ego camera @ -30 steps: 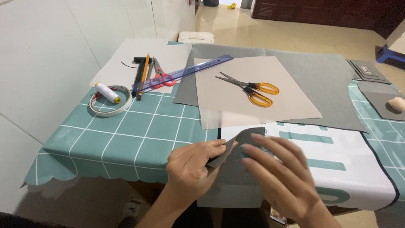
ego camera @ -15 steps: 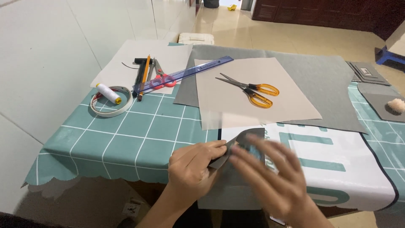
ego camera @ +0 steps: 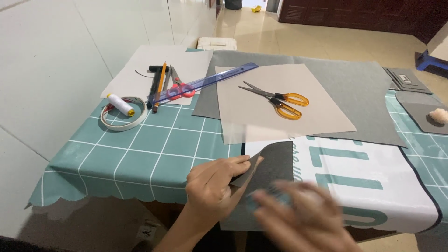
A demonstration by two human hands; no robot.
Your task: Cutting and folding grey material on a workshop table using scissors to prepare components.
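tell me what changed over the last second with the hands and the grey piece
The right hand has swept down toward the near table edge and is motion-blurred. The left hand still pinches the folded grey piece, its flap now standing more open. The scissors, ruler and thread spool stayed put.

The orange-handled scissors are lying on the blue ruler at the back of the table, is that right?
Not quite. The head view shows the orange-handled scissors lying on the beige sheet, apart from the blue ruler, which lies to their left at the back of the table.
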